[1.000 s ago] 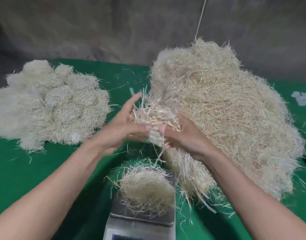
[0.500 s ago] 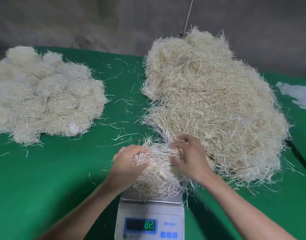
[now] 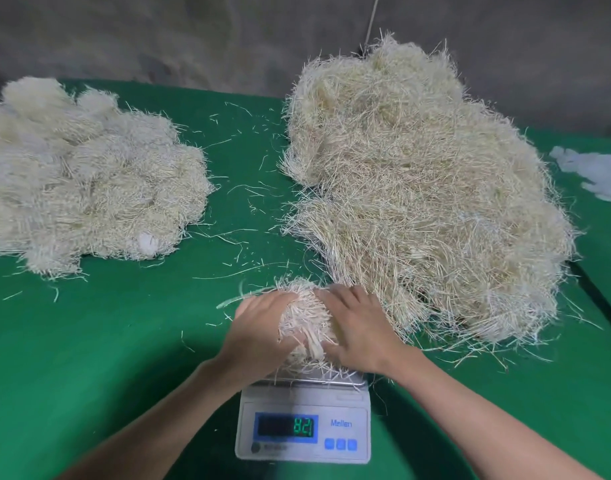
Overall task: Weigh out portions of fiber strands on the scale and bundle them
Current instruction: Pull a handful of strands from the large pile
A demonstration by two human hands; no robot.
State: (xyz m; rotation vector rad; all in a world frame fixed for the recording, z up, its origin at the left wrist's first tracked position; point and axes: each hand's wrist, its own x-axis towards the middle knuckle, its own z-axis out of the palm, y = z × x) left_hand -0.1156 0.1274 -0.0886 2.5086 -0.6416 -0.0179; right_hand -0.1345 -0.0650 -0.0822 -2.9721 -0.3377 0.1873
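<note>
A small white digital scale (image 3: 302, 424) stands near the front edge, its display reading 821. A portion of pale fiber strands (image 3: 306, 323) lies on its platform. My left hand (image 3: 259, 332) cups the portion from the left, fingers curled around it. My right hand (image 3: 357, 327) cups it from the right, fingers bent over the strands. A big loose heap of yellowish strands (image 3: 425, 188) lies right of centre, touching the portion's right side. A pile of paler bundled strands (image 3: 86, 178) lies at the left.
Everything rests on a green cloth-covered table (image 3: 106, 341) with stray strands scattered in the middle. Some white material (image 3: 598, 171) lies at the far right edge. A grey wall stands behind, with a thin cord (image 3: 371, 19) hanging above the heap.
Both hands came down from holding a tuft of strands in the air and now close around the portion on the scale. The display still reads 821.
</note>
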